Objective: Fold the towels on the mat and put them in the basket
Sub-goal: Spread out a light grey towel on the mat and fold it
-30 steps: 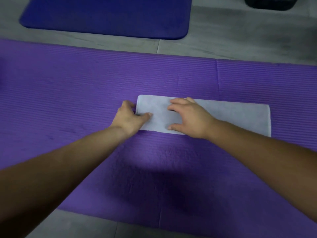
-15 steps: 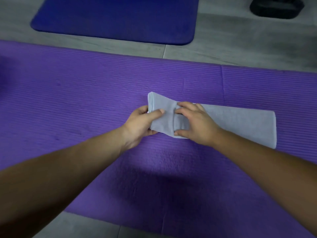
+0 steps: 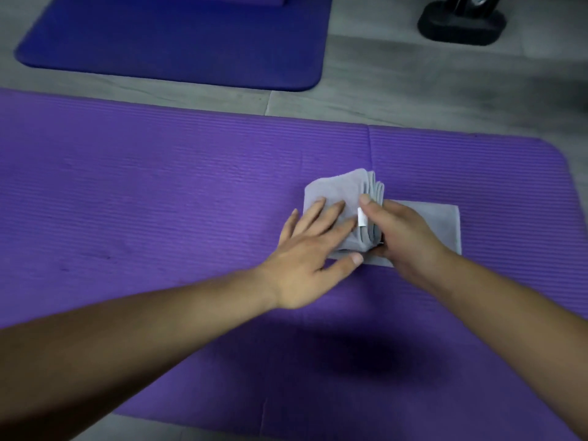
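Left hand [image 3: 313,249] spread wide and flat, fingers splayed, palm down on top of the folded-over part of the grey towel [image 3: 337,192], thumb reaching along the near edge. Right hand [image 3: 402,237] curled around the stacked fold edges, thumb up on top beside a small white tag [image 3: 361,217], fingers tucked under or behind the layers, so pinching the bundle from the right side. Towel sitting on the purple mat [image 3: 159,202], right of centre, left end doubled over onto itself with several layers showing at the fold, a flat single strip still sticking out to the right past the right hand. Blue mat [image 3: 178,43] lying further off on the grey floor [image 3: 413,90]. Black base [image 3: 461,23] of something at top right, hard to tell what. No basket anywhere in view.
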The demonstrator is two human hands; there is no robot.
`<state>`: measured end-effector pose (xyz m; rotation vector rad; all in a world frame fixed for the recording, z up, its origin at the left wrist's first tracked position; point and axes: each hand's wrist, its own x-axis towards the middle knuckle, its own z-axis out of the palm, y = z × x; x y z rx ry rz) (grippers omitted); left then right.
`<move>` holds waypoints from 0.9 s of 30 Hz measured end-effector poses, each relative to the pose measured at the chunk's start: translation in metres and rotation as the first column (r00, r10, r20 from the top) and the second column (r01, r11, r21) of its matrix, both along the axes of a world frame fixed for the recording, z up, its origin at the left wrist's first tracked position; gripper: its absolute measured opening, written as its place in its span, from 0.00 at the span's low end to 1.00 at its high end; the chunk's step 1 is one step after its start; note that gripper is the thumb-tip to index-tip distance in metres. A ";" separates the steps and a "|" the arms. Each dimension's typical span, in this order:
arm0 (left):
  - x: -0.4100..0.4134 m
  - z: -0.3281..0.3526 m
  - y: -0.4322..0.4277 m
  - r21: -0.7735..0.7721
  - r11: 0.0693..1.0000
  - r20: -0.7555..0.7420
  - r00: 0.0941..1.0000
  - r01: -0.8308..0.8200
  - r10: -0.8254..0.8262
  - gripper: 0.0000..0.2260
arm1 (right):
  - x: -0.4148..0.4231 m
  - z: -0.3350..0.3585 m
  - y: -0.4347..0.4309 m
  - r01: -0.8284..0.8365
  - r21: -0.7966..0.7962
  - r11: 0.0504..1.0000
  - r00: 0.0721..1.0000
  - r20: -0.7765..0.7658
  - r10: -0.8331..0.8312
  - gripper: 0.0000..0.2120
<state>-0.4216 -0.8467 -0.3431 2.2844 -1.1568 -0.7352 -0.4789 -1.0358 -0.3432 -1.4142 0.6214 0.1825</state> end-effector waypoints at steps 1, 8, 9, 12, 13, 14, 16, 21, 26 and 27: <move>-0.003 -0.001 -0.007 0.020 0.999 0.026 0.999 0.042 -0.043 0.35 | -0.004 -0.006 -0.003 0.037 -0.103 0.994 0.999 0.000 -0.037 0.16; 0.008 -0.017 -0.020 0.028 1.000 0.241 0.970 -0.001 -0.005 0.35 | -0.011 -0.029 -0.017 0.047 -0.424 0.905 0.997 -0.029 -0.065 0.09; 0.011 -0.021 -0.020 0.087 0.996 0.274 0.961 0.018 -0.041 0.36 | -0.010 -0.028 -0.017 0.033 -0.473 0.880 0.998 -0.024 -0.050 0.10; 0.015 -0.032 -0.015 0.168 0.985 0.322 0.941 0.047 -0.100 0.36 | -0.005 -0.031 -0.012 -0.049 -0.629 0.776 0.999 -0.047 0.025 0.10; 0.014 -0.036 -0.014 0.175 0.984 0.336 0.936 0.045 -0.102 0.36 | -0.004 -0.033 -0.010 -0.081 -0.661 0.746 0.997 -0.067 0.049 0.09; 0.012 -0.039 -0.013 0.180 0.983 0.357 0.928 0.041 -0.105 0.35 | -0.002 -0.034 -0.010 -0.109 -0.682 0.724 0.994 -0.087 0.067 0.10; 0.009 -0.045 -0.010 0.202 0.979 0.409 0.906 0.029 -0.112 0.34 | -0.001 -0.039 -0.009 -0.145 -0.711 0.688 0.989 -0.113 0.092 0.11; 0.011 -0.052 -0.004 0.224 0.973 0.435 0.889 0.048 -0.144 0.35 | -0.007 -0.037 -0.005 -0.168 -0.833 0.526 0.985 -0.131 0.109 0.31; 0.012 -0.053 -0.005 0.270 0.959 0.397 0.898 0.083 -0.189 0.41 | -0.016 -0.032 -0.006 -0.277 -0.948 0.160 0.867 -0.174 0.467 0.31; 0.013 -0.053 -0.005 0.261 0.961 0.382 0.904 0.095 -0.193 0.41 | -0.018 -0.036 -0.007 -0.375 -0.917 0.133 0.831 -0.269 0.487 0.33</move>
